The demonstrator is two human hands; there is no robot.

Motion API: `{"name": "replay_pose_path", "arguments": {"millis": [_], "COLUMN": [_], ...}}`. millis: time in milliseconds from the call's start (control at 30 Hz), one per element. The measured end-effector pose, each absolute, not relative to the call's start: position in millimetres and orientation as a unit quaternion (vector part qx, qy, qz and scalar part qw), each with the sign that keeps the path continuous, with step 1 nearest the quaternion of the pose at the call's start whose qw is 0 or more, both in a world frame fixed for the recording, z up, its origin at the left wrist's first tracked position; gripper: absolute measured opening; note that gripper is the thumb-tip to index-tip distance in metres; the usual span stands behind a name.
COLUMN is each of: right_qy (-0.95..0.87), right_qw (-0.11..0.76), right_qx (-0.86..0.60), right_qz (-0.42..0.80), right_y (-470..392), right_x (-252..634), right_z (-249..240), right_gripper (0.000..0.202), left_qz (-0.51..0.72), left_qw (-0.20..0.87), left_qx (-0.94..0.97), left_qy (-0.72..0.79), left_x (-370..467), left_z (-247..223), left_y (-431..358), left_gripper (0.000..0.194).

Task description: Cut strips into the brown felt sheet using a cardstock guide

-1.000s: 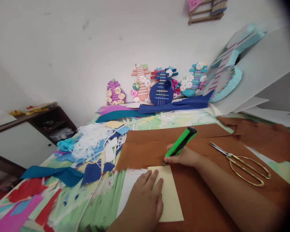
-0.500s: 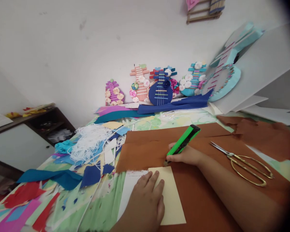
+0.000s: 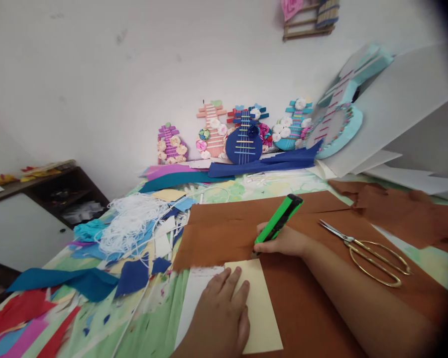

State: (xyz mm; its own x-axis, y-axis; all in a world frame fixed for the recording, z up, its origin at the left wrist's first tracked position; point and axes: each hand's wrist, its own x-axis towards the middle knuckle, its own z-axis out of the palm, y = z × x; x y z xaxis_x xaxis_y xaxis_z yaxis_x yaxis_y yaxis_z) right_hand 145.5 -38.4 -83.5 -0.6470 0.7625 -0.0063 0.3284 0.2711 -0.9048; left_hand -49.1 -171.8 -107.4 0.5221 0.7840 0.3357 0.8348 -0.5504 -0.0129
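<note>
My right hand [image 3: 283,241] is closed around a green and black utility knife [image 3: 278,221], held slanted with its lower tip at the top right corner of a pale yellow card [image 3: 263,308]. My left hand [image 3: 224,308] lies flat, fingers stretched out, pressing on the card's left side. Partly beneath that hand is a white sheet [image 3: 192,293]. Brown paper or cloth [image 3: 216,226] spreads under the card and the right forearm. Gold-handled scissors [image 3: 366,253] rest on the brown material to the right of the forearm, blades slightly apart.
A tangle of white cord [image 3: 130,223] and coloured scraps, including a teal strip [image 3: 67,281], cover the left side. Decorated lute-shaped crafts [image 3: 244,141] stand along the wall. At right, a large light-blue instrument shape [image 3: 343,129] leans against grey-white boards [image 3: 399,109].
The whole view has shifted slightly, so most things appear a little farther left. Both hands keep nearly the same place on the card, and the knife tip stays at its corner.
</note>
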Motion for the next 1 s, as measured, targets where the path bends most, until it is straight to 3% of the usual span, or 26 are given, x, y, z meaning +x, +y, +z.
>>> {"name": "replay_pose_path", "arguments": {"millis": [1000], "right_qy": [-0.806], "right_qw": [0.228], "right_qx": [-0.348], "right_qz": [0.421], "right_y": [-46.8], "right_x": [144.7], "right_z": [-69.3], "right_gripper": [0.027], "left_qz": [-0.042], "left_qw": [0.065], "left_qx": [-0.868], "left_qy": [-0.490], "left_x": [-45.9], "left_z": [-100.1], "left_y": [-172.5], "left_gripper": [0.037]}}
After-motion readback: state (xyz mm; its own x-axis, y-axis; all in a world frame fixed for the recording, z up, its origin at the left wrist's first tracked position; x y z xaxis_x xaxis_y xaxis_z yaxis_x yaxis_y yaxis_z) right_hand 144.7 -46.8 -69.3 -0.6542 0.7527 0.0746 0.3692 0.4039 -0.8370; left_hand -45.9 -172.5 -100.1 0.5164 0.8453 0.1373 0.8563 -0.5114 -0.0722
